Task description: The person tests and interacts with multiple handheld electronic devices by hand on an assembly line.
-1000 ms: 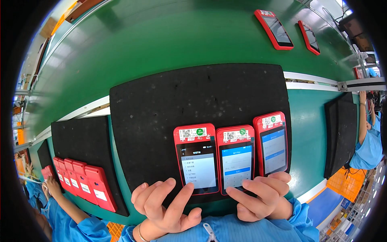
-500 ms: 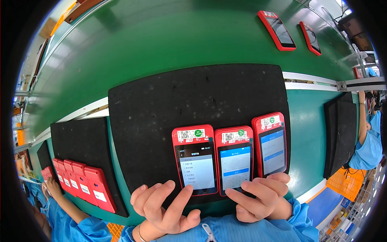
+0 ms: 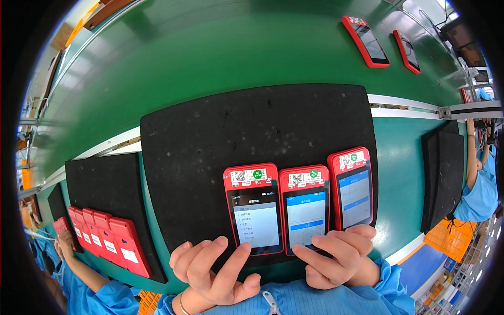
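Three red handheld terminals with lit touchscreens lie side by side on a black foam mat (image 3: 252, 121). The left terminal (image 3: 256, 215) shows a list on a pale screen. My left hand (image 3: 212, 270) is open, its index fingertip at the lower left of that screen. Blue bars mark the screen of the middle terminal (image 3: 306, 210). My right hand (image 3: 338, 260) is open with fingers loosely bent, its index fingertip at the bottom edge of the middle terminal and another fingertip by its lower right. The right terminal (image 3: 355, 191) lies slightly farther away, its bottom close to my right fingers.
Beyond the mat runs a green surface (image 3: 226, 58) bearing two more red terminals (image 3: 366, 42). To the left, several red terminals (image 3: 107, 239) lie face down on another black mat (image 3: 105, 184), beside a co-worker's arm (image 3: 84, 268). More black mats (image 3: 441, 178) lie at right.
The two far terminals on the green surface have shifted slightly right and nearer. The co-worker's hand at left has moved a little. My own hands stay almost in place.
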A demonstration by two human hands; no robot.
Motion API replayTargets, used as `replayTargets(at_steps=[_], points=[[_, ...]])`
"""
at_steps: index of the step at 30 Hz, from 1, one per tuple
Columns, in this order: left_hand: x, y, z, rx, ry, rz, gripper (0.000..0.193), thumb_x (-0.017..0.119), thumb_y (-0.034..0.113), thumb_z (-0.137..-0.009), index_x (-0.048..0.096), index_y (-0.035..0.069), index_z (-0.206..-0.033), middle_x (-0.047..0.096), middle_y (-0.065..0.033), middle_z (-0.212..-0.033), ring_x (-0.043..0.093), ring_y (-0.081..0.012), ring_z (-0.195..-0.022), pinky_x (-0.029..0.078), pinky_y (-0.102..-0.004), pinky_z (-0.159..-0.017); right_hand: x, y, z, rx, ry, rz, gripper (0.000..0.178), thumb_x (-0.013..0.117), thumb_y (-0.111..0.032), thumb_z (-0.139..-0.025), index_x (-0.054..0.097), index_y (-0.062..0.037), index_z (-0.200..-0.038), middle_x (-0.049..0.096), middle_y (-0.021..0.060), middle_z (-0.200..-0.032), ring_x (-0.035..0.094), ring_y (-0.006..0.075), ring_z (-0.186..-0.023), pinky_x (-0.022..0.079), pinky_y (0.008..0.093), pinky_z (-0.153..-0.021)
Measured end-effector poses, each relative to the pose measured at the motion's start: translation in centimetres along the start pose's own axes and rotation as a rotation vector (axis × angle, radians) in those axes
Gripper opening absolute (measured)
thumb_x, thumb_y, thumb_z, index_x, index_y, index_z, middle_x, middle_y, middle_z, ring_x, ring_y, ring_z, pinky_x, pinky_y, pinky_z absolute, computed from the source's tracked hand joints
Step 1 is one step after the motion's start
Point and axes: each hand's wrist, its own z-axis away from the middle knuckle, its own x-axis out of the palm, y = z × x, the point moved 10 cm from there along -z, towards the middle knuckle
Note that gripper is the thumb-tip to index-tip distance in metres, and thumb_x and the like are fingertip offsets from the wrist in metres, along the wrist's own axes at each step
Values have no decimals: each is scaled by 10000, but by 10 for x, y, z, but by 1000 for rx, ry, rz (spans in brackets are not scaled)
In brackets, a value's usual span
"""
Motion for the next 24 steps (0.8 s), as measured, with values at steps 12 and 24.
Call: replayTargets(at_steps=[12, 24], points=[[2, 0, 2, 10, -13, 1, 435, 489, 558, -925, 729, 196, -943, 582, -36, -1054, 484, -166, -998, 330, -391, -985, -1, 0, -4, -4, -2, 6, 270, 520, -317, -845, 777, -237, -866, 579, -58, -993, 455, 116, -911, 334, 314, -828], [2, 1, 2, 32, -29, 7, 428, 491, 553, -927, 725, 196, -960, 579, -37, -1064, 482, -170, -1004, 324, -390, -991, -11, 18, 1, 174, 132, 180, 299, 506, -321, -862, 776, -208, -922, 569, -16, -1018, 477, 126, -902, 339, 312, -831]])
